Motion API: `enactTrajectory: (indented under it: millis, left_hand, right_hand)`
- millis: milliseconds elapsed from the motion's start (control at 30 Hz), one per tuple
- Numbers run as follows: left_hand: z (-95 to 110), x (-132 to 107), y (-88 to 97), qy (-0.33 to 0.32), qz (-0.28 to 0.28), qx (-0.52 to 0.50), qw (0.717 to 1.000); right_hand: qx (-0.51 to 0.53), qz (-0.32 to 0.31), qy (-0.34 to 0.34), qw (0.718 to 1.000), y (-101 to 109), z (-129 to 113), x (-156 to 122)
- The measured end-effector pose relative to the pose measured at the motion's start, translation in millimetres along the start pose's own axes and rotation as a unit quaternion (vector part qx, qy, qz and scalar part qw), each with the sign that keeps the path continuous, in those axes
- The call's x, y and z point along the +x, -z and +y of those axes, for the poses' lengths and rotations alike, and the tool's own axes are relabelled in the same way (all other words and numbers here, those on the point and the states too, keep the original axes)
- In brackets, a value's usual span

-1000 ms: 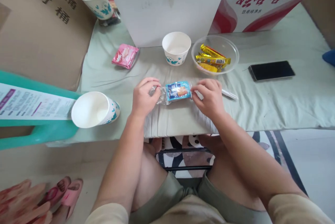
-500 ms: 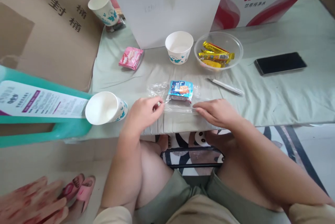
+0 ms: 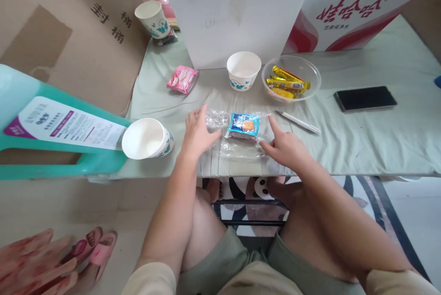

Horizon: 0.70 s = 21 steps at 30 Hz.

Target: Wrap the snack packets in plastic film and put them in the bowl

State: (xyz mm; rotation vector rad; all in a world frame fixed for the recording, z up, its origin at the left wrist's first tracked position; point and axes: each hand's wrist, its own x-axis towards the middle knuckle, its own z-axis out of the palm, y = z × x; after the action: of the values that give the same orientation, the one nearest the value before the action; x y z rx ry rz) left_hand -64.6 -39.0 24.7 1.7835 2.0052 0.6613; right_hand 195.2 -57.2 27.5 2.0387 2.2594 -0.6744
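A small blue snack packet (image 3: 243,124) with a biscuit picture lies on a crumpled clear plastic bag (image 3: 237,149) near the front edge of the cloth-covered table. To the left of the packet is my left hand (image 3: 199,134), thumb and fingers apart at the bag's left side. My right hand (image 3: 287,146) sits at the other side, index finger stretched forward and thumb apart, fingertips at the bag's right edge. Neither hand grips anything that I can see. A white pen (image 3: 299,122) lies just beyond my right hand.
Behind the packet stand a paper bowl (image 3: 244,71) and a clear plastic bowl (image 3: 315,79) of yellow-wrapped snacks. A pink packet (image 3: 182,79), a phone (image 3: 365,98) and a paper cup (image 3: 147,138) are around. White boxes (image 3: 237,24) line the back; a green jug (image 3: 86,97) stands left.
My hands have opened and reached slightly forward along the bag's two sides. The bag looks more spread toward the front edge. The whole view has shifted a little.
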Motion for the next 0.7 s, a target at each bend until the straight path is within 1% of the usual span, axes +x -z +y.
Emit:
enactTrajectory:
  millis: [100, 167, 233, 267, 333, 367, 400, 433, 467, 567, 633, 700]
  left_hand:
    - [-1, 17, -9.8, 0.052, -0.005, -0.126, 0.991]
    - [2, 25, -12.1, 0.107, -0.015, -0.235, 0.966]
    - [7, 31, -13.0, 0.156, -0.023, -0.321, 0.934]
    - [9, 33, -13.3, 0.172, -0.024, -0.343, 0.923]
    - [12, 34, -13.5, 0.193, -0.016, -0.351, 0.916]
    - [12, 33, -13.3, 0.199, -0.016, -0.347, 0.917]
    - [11, 33, -12.6, 0.207, -0.020, -0.342, 0.916]
    - [10, 32, -11.4, 0.212, -0.036, -0.339, 0.916]
    - [8, 31, -9.7, 0.211, -0.062, -0.335, 0.916]
    - [3, 27, -3.1, 0.171, -0.178, -0.327, 0.912]
    - [4, 25, 0.9, 0.145, -0.235, -0.349, 0.896]
    - [7, 23, 3.6, 0.150, -0.251, -0.403, 0.867]
  right_hand:
    - [-0.025, 0.059, -0.012, 0.998, 5, -2, -5]
    - [-0.011, 0.125, 0.001, 0.992, 8, -6, -9]
    - [0.034, 0.187, 0.056, 0.980, 6, -14, -11]
    - [0.056, 0.203, 0.101, 0.972, 3, -19, -10]
    - [0.073, 0.196, 0.201, 0.957, -6, -30, -4]
    - [0.067, 0.181, 0.238, 0.952, -11, -35, 1]
    - [0.053, 0.165, 0.258, 0.950, -16, -39, 7]
    - [0.038, 0.153, 0.259, 0.953, -21, -41, 14]
    - [0.028, 0.145, 0.246, 0.958, -24, -43, 20]
    - [0.039, 0.120, 0.195, 0.973, -27, -42, 36]
    - [0.068, 0.100, 0.188, 0.975, -24, -38, 41]
    - [0.109, 0.083, 0.209, 0.968, -19, -33, 41]
